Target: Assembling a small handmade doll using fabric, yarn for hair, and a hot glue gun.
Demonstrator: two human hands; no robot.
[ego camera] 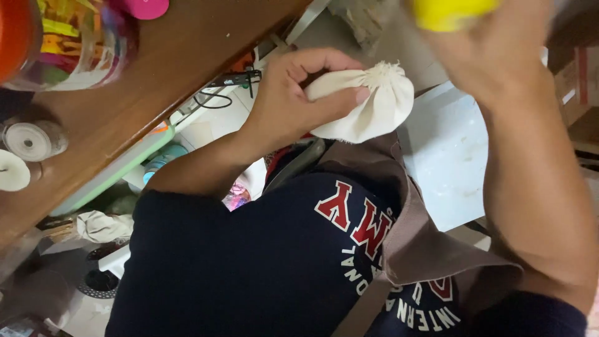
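Note:
My left hand [290,93] grips a cream cloth pouch [377,106], gathered into pleats at its frayed top, with the thumb pressed across the folds. The pouch is held in front of my chest, above my dark blue shirt [249,262] and brown apron [424,243]. My right hand [493,43] is raised at the top right, fingers closed on a yellow rounded object [449,12] that is cut off by the frame's upper edge. The two hands are close together, with the pouch between them.
A wooden tabletop [168,68] runs along the upper left, bearing a clear container of colourful items [81,37], a pink lid [146,7] and white ribbon spools [31,140]. A white slab [446,156] lies below my right arm. A cardboard box [577,81] stands far right.

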